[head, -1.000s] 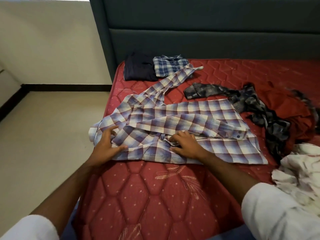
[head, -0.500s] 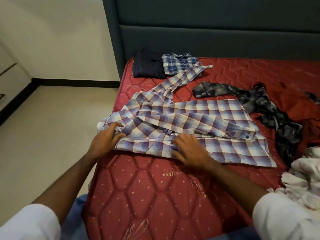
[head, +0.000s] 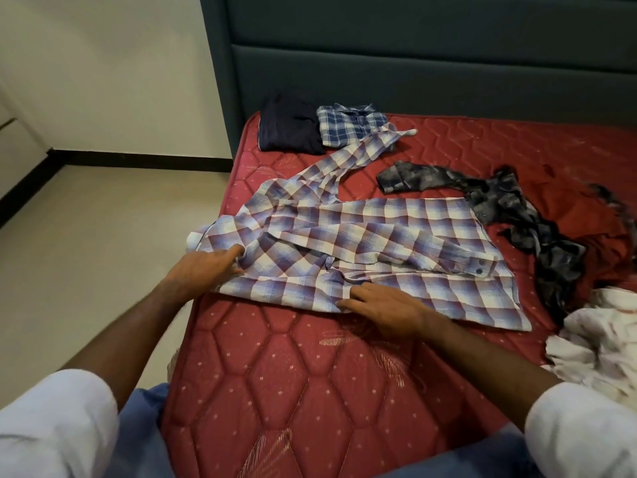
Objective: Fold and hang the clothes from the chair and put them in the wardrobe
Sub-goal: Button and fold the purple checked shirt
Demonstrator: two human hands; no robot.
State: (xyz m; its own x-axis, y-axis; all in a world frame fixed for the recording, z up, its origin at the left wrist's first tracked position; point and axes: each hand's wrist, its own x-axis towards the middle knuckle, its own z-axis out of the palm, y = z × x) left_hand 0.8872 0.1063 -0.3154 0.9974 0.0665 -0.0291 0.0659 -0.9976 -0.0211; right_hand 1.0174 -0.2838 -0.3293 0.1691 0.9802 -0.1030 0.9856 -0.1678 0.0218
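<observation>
A purple-and-white checked shirt [head: 379, 243] lies spread on the red mattress [head: 293, 374], one sleeve folded across its body and the other stretching toward the headboard. My left hand [head: 206, 267] rests with straight fingers on the shirt's collar end at the mattress's left edge. My right hand [head: 386, 305] lies flat on the shirt's near hem, fingers pointing left. Two folded pieces sit by the headboard: a dark navy garment [head: 289, 127] and a blue checked shirt [head: 351, 127].
A crumpled grey patterned shirt [head: 517, 215] and a dark red garment [head: 582, 219] lie right of the checked shirt. A white cloth heap [head: 603, 346] sits at the right edge. A dark teal headboard [head: 413, 63] stands behind; beige floor [head: 96, 253] lies left.
Both hands slid a little toward me along the shirt's near side, smoothing it. My left hand's fingers, earlier spread and curled on the collar, now lie straighter. The camera shifted left.
</observation>
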